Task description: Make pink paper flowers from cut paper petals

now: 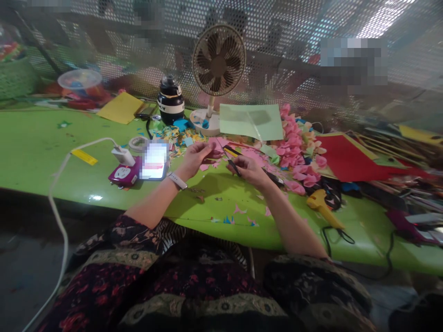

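My right hand (251,171) grips a pair of scissors (234,167) by its dark handles, with the blades pointing up and left toward my other hand. My left hand (196,159), with a pale watch strap at the wrist, is closed in a pinch on a small piece of pink paper (217,144). Its edges are hard to tell from the pink scraps (247,154) behind it. A yellow and black stick-like tool (233,151) lies just beyond my right hand. Pink paper petals (294,138) are heaped to the right.
A fan (218,64) and a dark bottle (170,103) stand at the back, near a pale green sheet (252,122). Left are a lit phone (154,161) and a purple socket block (124,174) with a white cable. Right lie a yellow glue gun (323,207) and red paper (346,159).
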`<state>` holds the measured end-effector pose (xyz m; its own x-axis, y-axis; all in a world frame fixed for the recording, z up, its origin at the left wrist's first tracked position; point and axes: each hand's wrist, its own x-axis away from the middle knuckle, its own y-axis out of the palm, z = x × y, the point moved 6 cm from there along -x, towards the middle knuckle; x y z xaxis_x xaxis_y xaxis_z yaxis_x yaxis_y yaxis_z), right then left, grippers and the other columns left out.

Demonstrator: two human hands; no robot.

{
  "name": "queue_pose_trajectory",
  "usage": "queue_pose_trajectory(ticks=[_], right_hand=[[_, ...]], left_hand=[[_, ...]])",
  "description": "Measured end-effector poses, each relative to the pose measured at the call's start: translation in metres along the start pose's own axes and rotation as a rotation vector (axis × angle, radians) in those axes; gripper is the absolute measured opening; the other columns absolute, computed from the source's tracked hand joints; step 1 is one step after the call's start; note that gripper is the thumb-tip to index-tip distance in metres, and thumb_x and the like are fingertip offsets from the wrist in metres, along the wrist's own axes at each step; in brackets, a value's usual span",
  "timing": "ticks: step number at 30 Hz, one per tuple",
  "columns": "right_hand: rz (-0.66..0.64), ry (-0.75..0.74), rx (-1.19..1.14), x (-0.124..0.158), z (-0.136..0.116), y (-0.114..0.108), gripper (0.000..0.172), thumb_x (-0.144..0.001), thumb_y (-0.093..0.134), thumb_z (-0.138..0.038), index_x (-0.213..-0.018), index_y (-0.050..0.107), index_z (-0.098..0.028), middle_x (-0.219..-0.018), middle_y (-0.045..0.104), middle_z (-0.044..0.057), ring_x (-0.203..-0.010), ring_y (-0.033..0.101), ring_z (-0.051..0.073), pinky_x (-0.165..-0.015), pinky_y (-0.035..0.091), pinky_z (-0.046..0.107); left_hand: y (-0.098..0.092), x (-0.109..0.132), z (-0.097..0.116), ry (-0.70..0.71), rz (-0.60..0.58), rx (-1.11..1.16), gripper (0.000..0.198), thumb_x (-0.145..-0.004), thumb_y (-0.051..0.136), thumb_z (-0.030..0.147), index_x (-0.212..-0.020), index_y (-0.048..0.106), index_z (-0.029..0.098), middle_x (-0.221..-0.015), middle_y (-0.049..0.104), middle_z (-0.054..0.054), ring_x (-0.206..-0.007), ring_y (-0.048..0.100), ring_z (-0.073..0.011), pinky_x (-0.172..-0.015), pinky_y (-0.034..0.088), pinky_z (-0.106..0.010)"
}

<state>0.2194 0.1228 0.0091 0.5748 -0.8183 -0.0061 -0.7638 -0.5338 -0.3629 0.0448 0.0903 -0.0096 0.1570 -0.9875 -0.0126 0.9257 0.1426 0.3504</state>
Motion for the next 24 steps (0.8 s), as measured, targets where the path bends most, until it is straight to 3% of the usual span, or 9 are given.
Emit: queue_pose_trajectory(ticks=[5,13,17,21,24], right_hand=[[-0.005,-0.006,0.002,-0.0008,0.0028,-0.0001,0.067,-0.054,0.083,-0.079,-0.07,0.056,-0.02,-0.062,0.048,-0.005,-0.058,0.038,0.009,-0.053,0.026,0.025],[-0.015,0.0,0.018,-0.0009,0.0056,-0.0023,0.068,-0.055,0.079,-0.082,-0.07,0.057,-0.02,-0.062,0.048,-0.004,-0.057,0.038,0.009,-0.053,0.026,0.025],[-0.017,-0.002,0.029,0.0,0.0041,-0.001,0.069,-0.057,0.078,-0.083,-0.072,0.058,-0.019,-0.065,0.051,-0.002,-0.06,0.04,0.01,-0.054,0.028,0.025],[-0.001,-0.003,0.039,-0.0007,0.0021,-0.0003,0.071,-0.054,0.077,-0.084,-0.07,0.055,-0.02,-0.064,0.049,-0.003,-0.059,0.037,0.009,-0.054,0.026,0.026],[0.003,0.006,0.046,-0.0007,0.0009,0.0005,0.074,-0.052,0.075,-0.088,-0.069,0.054,-0.02,-0.063,0.048,-0.003,-0.058,0.036,0.009,-0.053,0.025,0.026]], left_hand=[[0.0026,0.0002,-0.0024,-0.01,-0.052,-0.011,0.039,-0.077,0.086,0.05,-0.085,0.067,0.016,-0.084,0.08,-0.01,-0.084,0.08,-0.0207,-0.065,0.061,-0.023],[-0.0018,-0.0011,-0.0016,0.015,0.022,-0.006,0.04,-0.078,0.085,0.051,-0.087,0.066,0.016,-0.088,0.08,-0.008,-0.086,0.08,-0.0202,-0.062,0.06,-0.02],[-0.0006,-0.0017,-0.0022,0.02,-0.019,-0.025,0.044,-0.075,0.086,0.054,-0.085,0.066,0.015,-0.083,0.079,-0.007,-0.086,0.08,-0.0207,-0.064,0.06,-0.02],[0.0006,-0.002,-0.0027,0.024,-0.055,-0.003,0.041,-0.076,0.086,0.051,-0.084,0.067,0.016,-0.078,0.078,-0.006,-0.081,0.08,-0.0191,-0.062,0.059,-0.019],[-0.0013,-0.0026,-0.0026,0.025,-0.02,0.014,0.037,-0.079,0.085,0.048,-0.085,0.067,0.016,-0.079,0.078,-0.004,-0.079,0.079,-0.0179,-0.061,0.059,-0.019]])
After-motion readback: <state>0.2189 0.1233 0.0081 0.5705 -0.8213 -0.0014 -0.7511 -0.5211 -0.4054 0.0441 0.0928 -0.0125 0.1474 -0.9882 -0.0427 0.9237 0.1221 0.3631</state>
